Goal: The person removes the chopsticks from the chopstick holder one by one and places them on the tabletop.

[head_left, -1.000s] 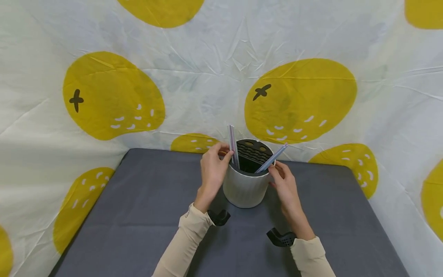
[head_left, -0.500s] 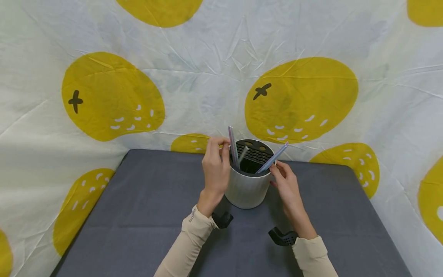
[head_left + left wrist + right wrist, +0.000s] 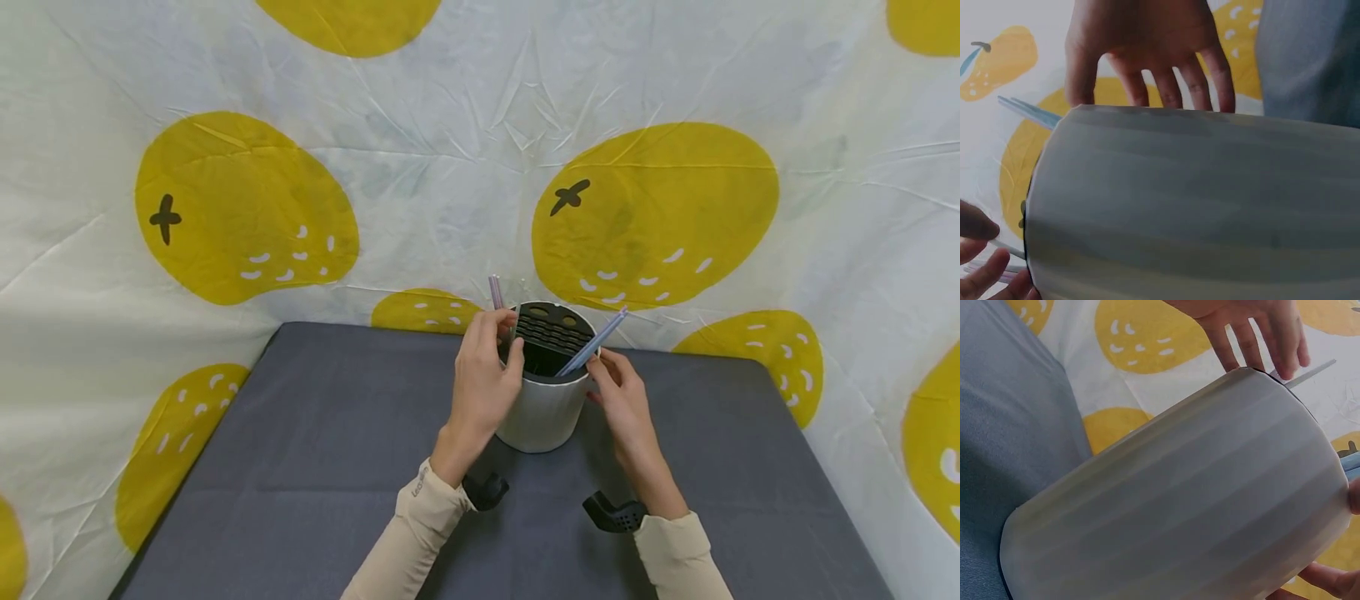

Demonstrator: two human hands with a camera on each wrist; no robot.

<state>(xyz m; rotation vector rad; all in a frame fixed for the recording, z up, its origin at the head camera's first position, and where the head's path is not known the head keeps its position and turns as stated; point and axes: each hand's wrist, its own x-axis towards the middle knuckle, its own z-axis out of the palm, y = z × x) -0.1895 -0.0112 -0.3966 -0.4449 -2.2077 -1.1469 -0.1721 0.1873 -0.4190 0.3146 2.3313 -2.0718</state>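
Observation:
A white ribbed round utensil holder (image 3: 542, 417) stands upright on the table in the head view. Its black top insert (image 3: 555, 333) has slots, round holes and one larger opening. My left hand (image 3: 483, 375) is at the left rim, thumb and forefinger pinching a thin clear drinking straw (image 3: 1010, 249). Purplish straws (image 3: 496, 292) rise just behind those fingers, their lower parts hidden. Several bluish straws (image 3: 596, 340) lean right out of the opening. On the right side, my right hand (image 3: 622, 408) holds the holder, thumb by the rim and fingers along its wall.
A dark grey cloth covers the table (image 3: 315, 433). Close behind it hangs a white curtain (image 3: 450, 200) with large yellow fruit prints, which also runs along both sides. Each wrist carries a black camera mount (image 3: 615, 512).
My left hand moved right from the purplish straws across the rim to a clear straw, which leaned right and now stands more upright. My right hand stayed on the holder.

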